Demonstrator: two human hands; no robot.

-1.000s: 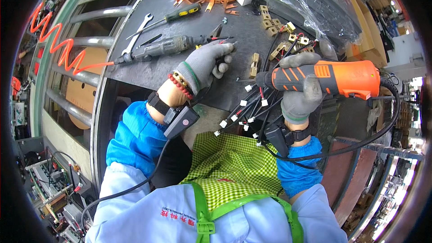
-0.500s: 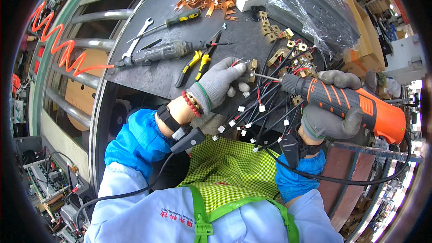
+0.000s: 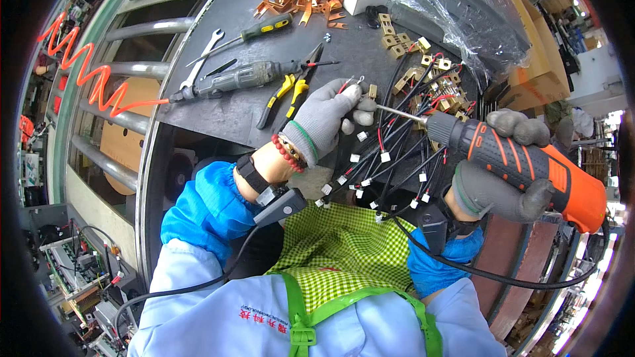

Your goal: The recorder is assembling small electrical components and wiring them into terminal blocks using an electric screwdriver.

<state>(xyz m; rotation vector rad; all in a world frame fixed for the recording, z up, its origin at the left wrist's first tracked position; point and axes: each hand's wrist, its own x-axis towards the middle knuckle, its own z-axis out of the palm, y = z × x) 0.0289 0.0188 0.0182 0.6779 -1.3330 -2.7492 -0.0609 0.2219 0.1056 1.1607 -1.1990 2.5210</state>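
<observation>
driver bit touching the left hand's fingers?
Touching. In the head view the bit of the orange power screwdriver ends right against the gloved fingertips of the left hand, no gap visible.

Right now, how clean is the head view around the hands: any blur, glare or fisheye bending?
Head view: left hand and the orange-and-black power screwdriver in the right hand look sharp, without motion blur; the clear plastic bag shows glare; the bench edge bows strongly toward the rim; corners are black vignette.
</observation>
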